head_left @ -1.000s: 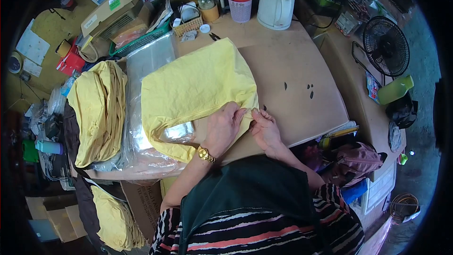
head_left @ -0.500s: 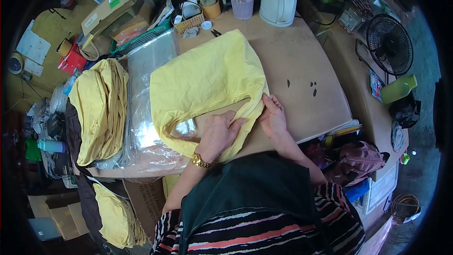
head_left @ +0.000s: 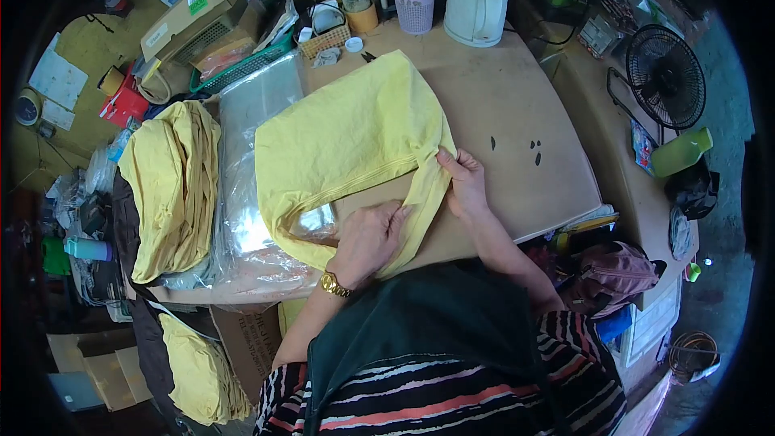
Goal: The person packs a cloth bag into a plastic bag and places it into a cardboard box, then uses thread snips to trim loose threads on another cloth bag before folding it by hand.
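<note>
A yellow cloth bag (head_left: 347,121) lies spread on the brown-covered table, its wide strap looping toward me. My left hand (head_left: 370,236), with a gold watch on the wrist, grips the inner edge of the strap between thumb and fingers. My right hand (head_left: 465,183) pinches the strap higher up, where it joins the bag's right side. The fabric bunches a little at that pinch. Part of the strap's near end is hidden behind my left hand and the dark apron (head_left: 420,323).
Clear plastic sheets (head_left: 250,169) lie left of the bag, beside a stack of folded yellow cloth (head_left: 169,194). At the back stand a white kettle (head_left: 475,4), a red-lidded cup (head_left: 415,4) and a small basket (head_left: 324,43). A black fan (head_left: 666,77) is on the right.
My right hand has moved up along the strap to the join with the bag. My left hand has shifted slightly, and the bag's right side has moved a little to the left.
</note>
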Available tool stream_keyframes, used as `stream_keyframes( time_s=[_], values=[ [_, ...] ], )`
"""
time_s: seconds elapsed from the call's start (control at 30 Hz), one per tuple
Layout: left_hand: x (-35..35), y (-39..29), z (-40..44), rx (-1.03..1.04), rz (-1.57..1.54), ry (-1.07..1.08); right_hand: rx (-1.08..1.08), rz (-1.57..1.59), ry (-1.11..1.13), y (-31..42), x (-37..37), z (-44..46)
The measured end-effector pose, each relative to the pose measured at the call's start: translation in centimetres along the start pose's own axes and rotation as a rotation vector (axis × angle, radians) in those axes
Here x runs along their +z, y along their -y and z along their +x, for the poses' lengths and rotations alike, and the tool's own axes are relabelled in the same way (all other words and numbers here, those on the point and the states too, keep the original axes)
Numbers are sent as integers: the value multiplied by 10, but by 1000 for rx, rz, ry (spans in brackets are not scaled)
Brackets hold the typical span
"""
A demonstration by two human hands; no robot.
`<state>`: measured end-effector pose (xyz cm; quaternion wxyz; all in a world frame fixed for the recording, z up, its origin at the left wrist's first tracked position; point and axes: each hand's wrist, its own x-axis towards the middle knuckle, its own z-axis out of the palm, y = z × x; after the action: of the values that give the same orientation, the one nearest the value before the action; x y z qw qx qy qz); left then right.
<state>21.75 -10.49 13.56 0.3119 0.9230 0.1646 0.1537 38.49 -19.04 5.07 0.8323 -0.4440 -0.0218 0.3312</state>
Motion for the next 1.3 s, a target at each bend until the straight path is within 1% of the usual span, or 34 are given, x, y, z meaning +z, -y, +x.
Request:
stream_keyframes(
  time_s=[0.03,0.07,0.13,0.17,0.23,0.3,0.37,0.4,0.47,0.53,0.6,0.67,0.7,0.73,0.77,0.8,0.83,0.87,0.93,0.97,1.0,1.07,1.1,1.17,1.23,1.27,1.3],
  values=[
    [2,-1,3,28,-57,-116,-142,-67,51,-2,4,-4],
    [3,-4,8,23,-59,-116,-138,-69,51,-3,8,-10],
    [1,-10,25,-47,-93,-237,-204,-250,105,-5,15,-20],
    [1,-6,32,-49,-92,-241,-232,-184,132,-11,17,-22],
    [4,4,42,3,77,-142,-231,-148,137,-12,13,-23],
    [5,6,44,-21,28,-145,-234,-111,132,-10,14,-26],
    [6,6,48,-44,-22,-143,-52,174,68,-4,20,-34],
    [5,6,50,-65,-54,-150,-53,176,63,-5,15,-36],
    [3,8,51,-86,-83,-161,261,160,267,-7,3,-37],
    [1,12,51,-111,-55,-63,293,183,281,0,11,-45],
    [-1,7,43,-85,1,-52,326,204,294,4,13,-43],
    [-5,1,35,-60,57,-39,517,296,460,8,7,-31],
    [-8,-2,33,-97,82,-53,485,264,286,8,18,-36],
    [-10,-4,30,-134,106,-67,485,264,289,18,17,-33],
    [-13,-4,27,-135,110,-68,476,-426,465,33,10,-26],
    [-18,-3,23,-107,134,-36,421,-1121,613,46,6,-24],
    [-21,-2,20,-81,157,-8,259,-1459,521,63,11,-30],
    [-23,0,18,-90,160,-15,258,-1461,533,74,9,-30],
    [-24,0,10,16,189,11,-416,-1067,346,90,5,-34],
    [-24,-2,7,14,186,13,-411,-1069,346,92,13,-33],
    [-25,-6,6,34,191,30,-733,-1142,492,93,34,-32],
    [-28,-11,5,70,198,49,-1069,-1198,624,85,51,-20],
    [-30,-12,5,73,188,46,-1086,-1165,749,72,49,-7],
    [-35,-16,4,71,180,34,-1102,-1125,886,52,45,9],
    [-42,-20,3,-45,139,78,-970,-1060,726,40,44,15],
    [-43,-17,2,-48,143,75,-971,-1055,731,39,45,21],
    [-42,-13,0,-65,167,77,-1011,-1092,660,41,45,27]
  ],
)
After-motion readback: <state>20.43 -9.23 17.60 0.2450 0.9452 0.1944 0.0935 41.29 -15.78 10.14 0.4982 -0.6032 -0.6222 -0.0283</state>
